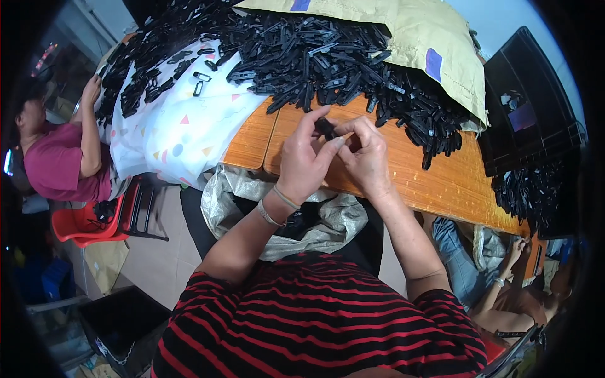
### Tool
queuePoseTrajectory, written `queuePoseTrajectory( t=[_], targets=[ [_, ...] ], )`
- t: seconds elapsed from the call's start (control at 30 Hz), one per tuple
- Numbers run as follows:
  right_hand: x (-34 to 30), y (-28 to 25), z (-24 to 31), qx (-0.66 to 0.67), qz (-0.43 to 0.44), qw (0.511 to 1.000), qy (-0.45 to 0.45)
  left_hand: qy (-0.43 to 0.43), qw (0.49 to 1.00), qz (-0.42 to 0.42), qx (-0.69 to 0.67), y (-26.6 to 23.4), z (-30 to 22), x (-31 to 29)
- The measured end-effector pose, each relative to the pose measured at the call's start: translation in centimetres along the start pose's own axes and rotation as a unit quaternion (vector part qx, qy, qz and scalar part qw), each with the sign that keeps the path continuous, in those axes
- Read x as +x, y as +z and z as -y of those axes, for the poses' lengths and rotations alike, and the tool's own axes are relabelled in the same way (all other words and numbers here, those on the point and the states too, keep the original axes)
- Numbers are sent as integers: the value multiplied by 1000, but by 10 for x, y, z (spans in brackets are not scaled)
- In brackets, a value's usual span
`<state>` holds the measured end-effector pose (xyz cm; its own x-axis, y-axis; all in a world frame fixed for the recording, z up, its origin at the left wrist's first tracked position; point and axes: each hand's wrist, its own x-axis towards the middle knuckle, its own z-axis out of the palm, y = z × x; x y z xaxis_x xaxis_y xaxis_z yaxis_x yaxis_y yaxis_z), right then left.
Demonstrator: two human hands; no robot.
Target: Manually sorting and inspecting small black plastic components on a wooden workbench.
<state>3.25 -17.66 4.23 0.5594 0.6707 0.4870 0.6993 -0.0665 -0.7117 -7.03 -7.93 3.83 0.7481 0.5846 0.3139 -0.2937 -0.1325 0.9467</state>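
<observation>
Over the near edge of the wooden table (pixel 435 183), both my hands meet around a small black plastic piece (pixel 325 128). My left hand (pixel 302 160) grips it between thumb and fingers. The fingertips of my right hand (pixel 368 159) are pinched against its right side. Part of the piece is hidden by my fingers, so its full shape cannot be made out. Just beyond my hands lies a large heap of long, narrow black plastic parts (pixel 309 57). Below my forearms, an open silvery woven sack (pixel 233 208) sits in my lap, with dark contents.
A patterned white plastic sheet (pixel 189 135) carries more black parts. A yellowish sack (pixel 416 38) lies behind the heap. A black bin (pixel 529 101) stands at the right. One person (pixel 66 151) works at the left, another (pixel 504 296) at the lower right. A red chair (pixel 85 223) is left.
</observation>
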Motion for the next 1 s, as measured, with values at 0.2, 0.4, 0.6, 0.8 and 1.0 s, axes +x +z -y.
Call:
queuePoseTrajectory(
  t=[0.2,0.4,0.6,0.8,1.0],
  targets=[
    [-8,11,-9,100,-4,995,29,25,996,4,91,-4,-12,0],
    [-15,10,-11,134,90,983,86,14,997,12,72,-12,-8,-15],
    [-16,-22,2,79,250,963,63,-114,987,47,104,-47,-8,-49],
    [9,-64,-62,-224,62,969,83,55,948,26,312,-54,-5,-16],
    [30,-48,-79,-350,50,930,97,65,884,-9,463,-38,36,69]
  ],
)
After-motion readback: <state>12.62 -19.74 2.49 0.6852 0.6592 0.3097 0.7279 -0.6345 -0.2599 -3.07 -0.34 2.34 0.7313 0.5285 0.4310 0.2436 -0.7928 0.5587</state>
